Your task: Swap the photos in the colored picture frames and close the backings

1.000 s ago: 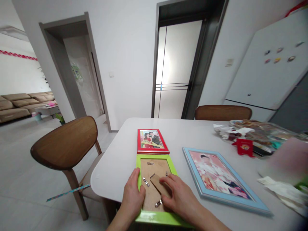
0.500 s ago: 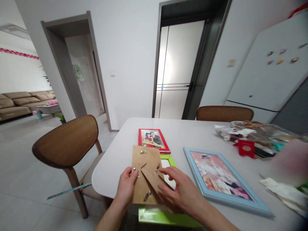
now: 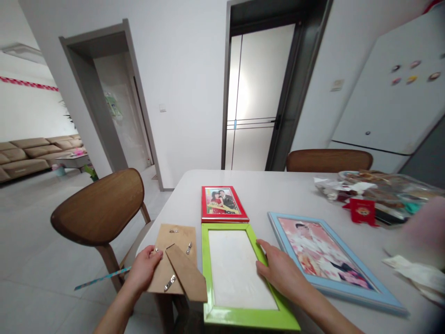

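My left hand [image 3: 144, 266] is closed on the left edge of a brown photo frame backing board [image 3: 163, 264], with metal clips and a flap stand [image 3: 186, 273] on its face. It is held at the table's left edge. To its right lies a green picture frame [image 3: 206, 269], with a plain white sheet [image 3: 238, 269] showing in its opening. My right hand [image 3: 278, 269] grips the frame's right rim, thumb and fingertips on it. Beyond the green frame lies a red picture frame [image 3: 225, 217] with a couple's photo. A larger light-blue picture frame [image 3: 347, 294] lies to the right.
The white table [image 3: 278, 190] holds plastic bags [image 3: 399, 183], a red packet [image 3: 362, 211] and white tissue [image 3: 413, 278] at its right side. A brown chair [image 3: 100, 204] stands at the left, another chair [image 3: 328, 160] behind the table. A blue patterned strip [image 3: 100, 279] sticks out near the left chair.
My left hand has carried the backing board left, off the green frame, uncovering the white sheet. My right hand has left the board's stand and moved onto the frame's right rim.
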The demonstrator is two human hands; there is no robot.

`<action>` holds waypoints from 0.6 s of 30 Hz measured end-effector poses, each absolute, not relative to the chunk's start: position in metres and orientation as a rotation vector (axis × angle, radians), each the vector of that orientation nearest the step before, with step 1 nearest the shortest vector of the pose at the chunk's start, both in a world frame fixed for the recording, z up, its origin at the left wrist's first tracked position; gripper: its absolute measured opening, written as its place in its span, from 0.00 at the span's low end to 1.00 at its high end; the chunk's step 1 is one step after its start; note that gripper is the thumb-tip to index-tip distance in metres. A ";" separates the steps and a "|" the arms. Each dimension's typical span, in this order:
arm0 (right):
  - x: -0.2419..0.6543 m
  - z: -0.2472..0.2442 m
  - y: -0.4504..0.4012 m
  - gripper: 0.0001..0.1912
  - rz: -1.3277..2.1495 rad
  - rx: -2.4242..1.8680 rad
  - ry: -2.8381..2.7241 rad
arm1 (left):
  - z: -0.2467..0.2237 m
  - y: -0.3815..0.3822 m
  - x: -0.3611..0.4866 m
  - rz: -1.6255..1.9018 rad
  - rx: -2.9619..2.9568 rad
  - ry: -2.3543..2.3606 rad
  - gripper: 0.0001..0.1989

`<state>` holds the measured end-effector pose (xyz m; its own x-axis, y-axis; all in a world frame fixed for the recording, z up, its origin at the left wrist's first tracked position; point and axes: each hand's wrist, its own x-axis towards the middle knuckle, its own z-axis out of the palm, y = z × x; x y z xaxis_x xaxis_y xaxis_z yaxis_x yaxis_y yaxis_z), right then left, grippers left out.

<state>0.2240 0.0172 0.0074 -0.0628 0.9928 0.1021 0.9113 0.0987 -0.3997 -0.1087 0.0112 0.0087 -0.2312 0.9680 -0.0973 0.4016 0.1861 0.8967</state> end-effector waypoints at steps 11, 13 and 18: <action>0.225 0.039 0.001 0.36 1.254 -1.576 -1.223 | 0.035 -0.001 -0.060 1.002 1.824 1.925 0.18; 0.224 0.048 -0.005 0.38 1.437 -1.415 -1.037 | 0.038 -0.014 -0.017 1.020 1.934 1.760 0.18; 0.216 0.069 -0.015 0.41 1.476 -1.246 -1.004 | 0.045 -0.042 0.072 1.046 2.280 1.047 0.34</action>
<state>0.2162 -0.0150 0.0688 -0.0557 0.9715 -0.2305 -0.1429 -0.2363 -0.9611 0.0724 -0.0419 0.0455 0.4331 0.7757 0.4590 0.4597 -0.6282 0.6277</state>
